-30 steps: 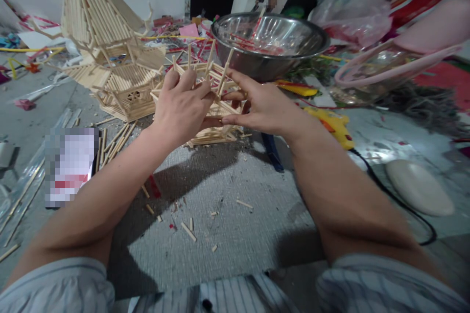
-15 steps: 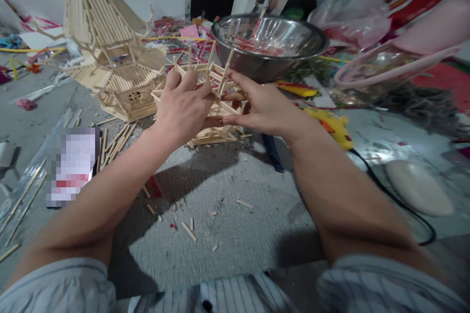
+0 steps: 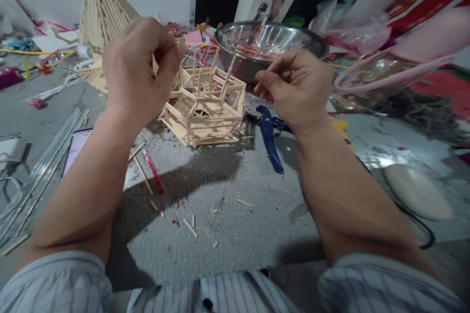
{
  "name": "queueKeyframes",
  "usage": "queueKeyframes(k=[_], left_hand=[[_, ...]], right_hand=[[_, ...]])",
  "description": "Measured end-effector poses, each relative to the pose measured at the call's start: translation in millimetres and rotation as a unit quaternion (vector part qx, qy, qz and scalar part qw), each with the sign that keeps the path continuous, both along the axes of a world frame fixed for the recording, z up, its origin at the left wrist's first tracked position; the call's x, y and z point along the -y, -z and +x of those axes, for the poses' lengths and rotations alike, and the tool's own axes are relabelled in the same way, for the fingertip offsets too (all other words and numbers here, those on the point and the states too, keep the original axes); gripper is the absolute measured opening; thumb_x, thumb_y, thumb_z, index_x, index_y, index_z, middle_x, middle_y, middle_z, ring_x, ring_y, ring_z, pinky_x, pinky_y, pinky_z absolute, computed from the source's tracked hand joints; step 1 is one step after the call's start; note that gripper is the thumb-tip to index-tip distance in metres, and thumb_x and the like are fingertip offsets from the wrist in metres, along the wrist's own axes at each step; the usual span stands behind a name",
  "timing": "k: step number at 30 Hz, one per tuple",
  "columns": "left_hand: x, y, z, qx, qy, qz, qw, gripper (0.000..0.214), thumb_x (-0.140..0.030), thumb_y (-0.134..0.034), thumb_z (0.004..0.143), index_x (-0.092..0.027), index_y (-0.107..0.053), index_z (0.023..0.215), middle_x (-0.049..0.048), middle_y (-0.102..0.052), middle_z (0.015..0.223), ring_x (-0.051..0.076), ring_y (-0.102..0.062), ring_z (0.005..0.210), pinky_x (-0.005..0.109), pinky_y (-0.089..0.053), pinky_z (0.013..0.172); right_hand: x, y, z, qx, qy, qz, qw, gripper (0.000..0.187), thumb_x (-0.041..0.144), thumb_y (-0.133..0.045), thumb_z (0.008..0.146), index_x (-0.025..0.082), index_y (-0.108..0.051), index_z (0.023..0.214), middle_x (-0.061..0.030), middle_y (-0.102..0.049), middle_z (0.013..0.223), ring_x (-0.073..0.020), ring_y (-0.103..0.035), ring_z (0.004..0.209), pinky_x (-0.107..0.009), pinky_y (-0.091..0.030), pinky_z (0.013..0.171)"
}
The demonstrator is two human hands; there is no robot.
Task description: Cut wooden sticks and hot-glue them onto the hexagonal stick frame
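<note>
A small frame model of pale wooden sticks stands on the grey mat, with several sticks pointing up from its top. My left hand hovers above and to the left of it, fingers curled into a pinch; what they hold, if anything, is hidden. Right of the model, my right hand is also raised, its fingertips pressed together with nothing visible in them. Neither hand touches the model.
Blue-handled cutters lie just right of the model. Behind it sits a steel bowl with red sticks. A tall stick roof model stands back left. A phone, a red stick, offcuts, a white oval object and a pink basket lie around.
Both hands have let go of the stick model and lifted toward me, closing into pinches. The view has shifted slightly, and the cutters and phone now show.
</note>
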State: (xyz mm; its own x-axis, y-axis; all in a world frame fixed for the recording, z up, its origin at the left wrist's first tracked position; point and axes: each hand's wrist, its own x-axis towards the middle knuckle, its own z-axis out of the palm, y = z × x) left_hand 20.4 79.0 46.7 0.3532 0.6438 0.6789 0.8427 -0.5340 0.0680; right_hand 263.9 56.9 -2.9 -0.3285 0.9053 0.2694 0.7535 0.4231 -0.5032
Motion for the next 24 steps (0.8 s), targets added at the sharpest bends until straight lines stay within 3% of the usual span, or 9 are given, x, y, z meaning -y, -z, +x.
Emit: queueKeyframes(k=[3, 6, 9, 11, 15, 18, 24], left_hand=[[6, -5.8, 3, -0.067, -0.033, -0.106, 0.992, 0.048, -0.051, -0.024, 0.092, -0.024, -0.064, 0.089, 0.0058, -0.065, 0.09, 0.022, -0.061, 0.09, 0.035, -0.045, 0.074], [7, -4.7, 7, -0.131, -0.07, -0.176, 0.973, 0.05, -0.054, -0.026, 0.09, -0.023, -0.066, 0.085, 0.0064, -0.065, 0.082, 0.025, -0.061, 0.093, 0.036, -0.044, 0.078], [8, -2.3, 10, -0.217, -0.059, -0.265, 0.938, 0.054, -0.06, -0.032, 0.087, -0.019, -0.067, 0.083, 0.0079, -0.064, 0.076, 0.026, -0.062, 0.088, 0.036, -0.045, 0.076], [9, -0.6, 10, -0.268, -0.037, -0.303, 0.914, 0.059, -0.066, -0.034, 0.084, -0.017, -0.067, 0.081, 0.0102, -0.064, 0.074, 0.027, -0.062, 0.081, 0.037, -0.045, 0.071], [8, 4.6, 10, -0.299, -0.024, -0.307, 0.903, 0.061, -0.067, -0.033, 0.083, -0.017, -0.068, 0.084, 0.0133, -0.064, 0.076, 0.027, -0.061, 0.077, 0.038, -0.046, 0.068], [3, 8.5, 9, -0.31, -0.043, -0.313, 0.897, 0.062, -0.067, -0.032, 0.084, -0.017, -0.069, 0.083, 0.0135, -0.064, 0.074, 0.028, -0.063, 0.081, 0.038, -0.048, 0.072], [0, 7.3, 7, -0.299, -0.043, -0.341, 0.89, 0.058, -0.062, -0.033, 0.085, -0.018, -0.071, 0.081, 0.0111, -0.064, 0.071, 0.028, -0.063, 0.086, 0.039, -0.048, 0.082]], right_hand=[[6, 0.5, 6, 0.029, 0.031, 0.005, 0.999, 0.062, 0.065, -0.057, 0.076, 0.034, -0.053, 0.13, -0.0048, -0.072, 0.099, -0.0306, -0.061, 0.101, -0.048, -0.05, 0.082], [6, 3.0, 12, -0.022, 0.119, 0.052, 0.991, 0.051, 0.066, -0.04, 0.086, 0.029, -0.062, 0.115, -0.0067, -0.072, 0.088, -0.0253, -0.064, 0.085, -0.042, -0.05, 0.074], [2, 5.6, 14, -0.071, 0.178, 0.097, 0.977, 0.056, 0.063, -0.028, 0.091, 0.023, -0.067, 0.093, -0.0073, -0.068, 0.075, -0.0215, -0.064, 0.07, -0.037, -0.048, 0.067], [-2, 6.4, 14, -0.043, 0.182, 0.106, 0.977, 0.053, 0.06, -0.03, 0.092, 0.022, -0.068, 0.089, -0.008, -0.068, 0.076, -0.0231, -0.065, 0.074, -0.037, -0.048, 0.069], [-11, 10.8, 16, 0.04, 0.158, 0.127, 0.978, 0.037, 0.039, -0.041, 0.091, 0.019, -0.065, 0.111, -0.0125, -0.068, 0.109, -0.0277, -0.063, 0.102, -0.042, -0.047, 0.087], [-19, 19.7, 18, 0.069, 0.128, 0.097, 0.985, 0.047, 0.026, -0.04, 0.088, 0.019, -0.051, 0.132, -0.0113, -0.058, 0.132, -0.027, -0.056, 0.119, -0.045, -0.044, 0.099], [-24, 26.9, 21, 0.121, 0.099, 0.073, 0.985, 0.06, 0.016, -0.042, 0.078, 0.015, -0.044, 0.138, -0.0132, -0.053, 0.138, -0.0284, -0.052, 0.124, -0.047, -0.042, 0.103]])
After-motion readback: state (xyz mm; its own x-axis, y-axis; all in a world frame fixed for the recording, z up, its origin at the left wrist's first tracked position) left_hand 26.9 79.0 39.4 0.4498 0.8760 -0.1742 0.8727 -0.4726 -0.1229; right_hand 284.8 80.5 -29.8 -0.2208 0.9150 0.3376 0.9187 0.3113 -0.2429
